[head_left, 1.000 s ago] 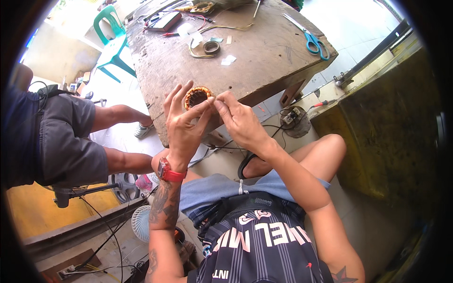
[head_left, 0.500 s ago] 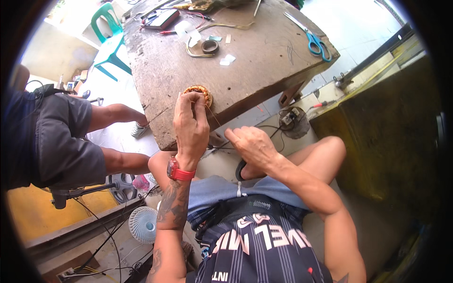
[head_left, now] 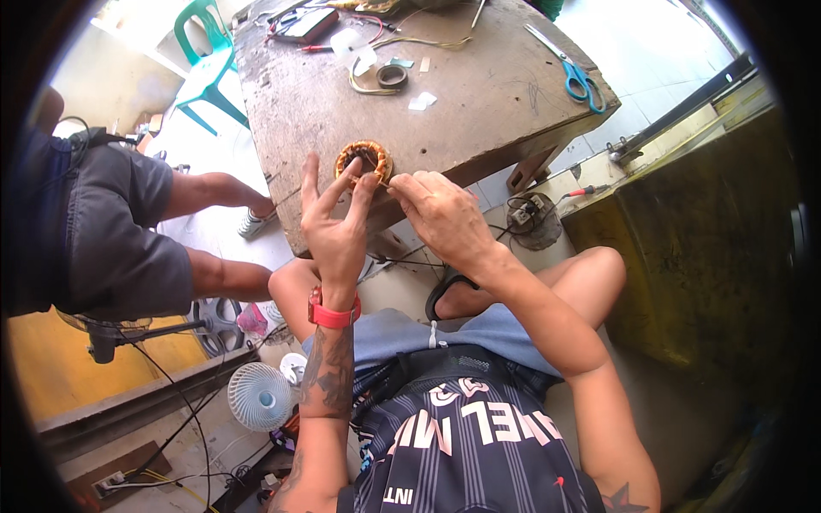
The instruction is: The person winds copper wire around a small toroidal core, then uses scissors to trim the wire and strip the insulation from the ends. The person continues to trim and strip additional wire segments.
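Near the table's front edge lies a motor stator (head_left: 349,154), a ring wound with copper-coloured wire around a dark open centre. My left hand (head_left: 336,227) is at its near rim, index fingertip over the inner opening and thumb on the outer side, pinching the rim. Its other fingers stretch out to the left. Close to the ring's right side, my right hand (head_left: 449,218) has its thumb and fingers pinched together on a thin cord, of which only a short bit shows beside the ring.
On the wooden table (head_left: 291,115) are blue-handled scissors (head_left: 581,85), a tape roll (head_left: 392,78), scraps (head_left: 422,101), wires and a meter (head_left: 305,26). A person in grey shorts (head_left: 128,231) stands at left, near a green chair (head_left: 205,68). A small fan (head_left: 261,398) stands below.
My right hand has moved up and left, close to the stator, and the cord stretched between them has shortened. My left hand's fingers have spread, uncovering more of the ring.
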Motion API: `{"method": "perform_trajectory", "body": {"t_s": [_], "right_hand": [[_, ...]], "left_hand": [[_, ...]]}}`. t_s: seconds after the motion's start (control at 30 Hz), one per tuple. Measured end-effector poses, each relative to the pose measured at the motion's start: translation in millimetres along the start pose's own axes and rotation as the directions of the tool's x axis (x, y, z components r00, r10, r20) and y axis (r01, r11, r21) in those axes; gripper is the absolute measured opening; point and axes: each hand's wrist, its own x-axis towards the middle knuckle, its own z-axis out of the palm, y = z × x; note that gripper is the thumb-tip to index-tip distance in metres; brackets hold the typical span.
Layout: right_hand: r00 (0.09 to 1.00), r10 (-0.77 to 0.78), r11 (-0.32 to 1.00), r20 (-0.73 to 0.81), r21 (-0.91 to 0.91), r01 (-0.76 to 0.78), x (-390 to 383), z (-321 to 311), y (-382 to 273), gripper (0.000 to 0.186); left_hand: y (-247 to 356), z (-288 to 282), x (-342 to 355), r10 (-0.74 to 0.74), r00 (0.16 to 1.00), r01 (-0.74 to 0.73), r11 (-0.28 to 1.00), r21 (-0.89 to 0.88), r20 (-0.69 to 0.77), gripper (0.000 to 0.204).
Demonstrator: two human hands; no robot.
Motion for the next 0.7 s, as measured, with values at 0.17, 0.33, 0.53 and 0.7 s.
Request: {"method": "perform_trajectory", "body": {"t_s": [0.17,0.33,0.53,0.7], "right_hand": [[0.992,-0.013,1.0,-0.125,-0.005,0.012,-19.2,-8.0,14.9,0.011],[0.883,-0.226,0.942,0.412,-0.137,0.305,-54.9,-13.5,10.2,0.025],[0.924,-0.343,0.936,0.17,-0.021,0.351,-30.9,-37.4,1.0,0.022],[1.0,-0.02,1.0,-0.003,0.02,0.02,12.3,-13.4,-1.1,0.012]], "left_hand": [[0.0,14.1,16.2,0.103,0.99,-0.105,0.994,0.018,0.099,0.014],[1.5,23.5,15.3,0.182,0.982,-0.188,0.973,0.134,0.058,0.009],[8.4,-12.9,13.9,0.479,0.832,-0.541,0.812,0.218,0.28,0.016],[6.4,-11.1,-0.7,0.102,0.988,-0.098,0.994,-0.043,0.117,0.023]]}}
